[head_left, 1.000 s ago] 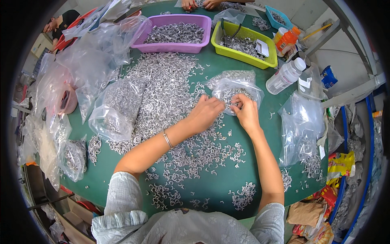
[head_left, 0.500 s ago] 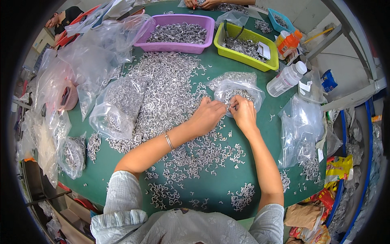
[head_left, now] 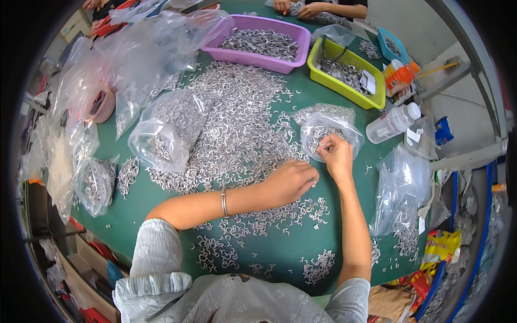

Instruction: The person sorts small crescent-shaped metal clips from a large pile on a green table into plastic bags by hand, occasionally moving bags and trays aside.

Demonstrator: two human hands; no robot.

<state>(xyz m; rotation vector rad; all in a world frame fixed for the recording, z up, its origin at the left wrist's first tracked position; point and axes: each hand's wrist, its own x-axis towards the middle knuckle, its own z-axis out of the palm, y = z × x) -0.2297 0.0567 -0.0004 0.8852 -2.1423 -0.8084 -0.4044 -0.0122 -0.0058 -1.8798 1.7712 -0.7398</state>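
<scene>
Both hands have slid a little to the person's right since a second ago, and the right hand (head_left: 335, 156) now sits at the mouth of the small clear plastic bag (head_left: 327, 126) instead of beside it. Its fingertips are pinched together on what looks like one or a few of the small curved metal clips, held just inside the bag's opening, so the pieces drop into the bag rather than back onto the table. The left hand (head_left: 288, 182) lies palm down, fingers curled loosely over the loose clips (head_left: 237, 129) spread across the green table (head_left: 280, 258); whether it actually grips any I cannot tell, though it sits close by the right, handy for gathering the next few.

These clips are tiny, silvery, C-shaped bits of metal, lying in a broad heap in the middle of the table and thinning into scattered clusters nearer the person. Some already show through the bag's wrinkled film.

To the left, a larger clear bag (head_left: 167, 132) holds more clips. Beyond the heap stand a purple tray (head_left: 301, 51) and a yellow-green tray (head_left: 344, 91), both filled with the same parts. A white plastic bottle (head_left: 392, 123) lies on its side beside the small bag. Another person's hands (head_left: 296, 8) work at the far edge.
</scene>
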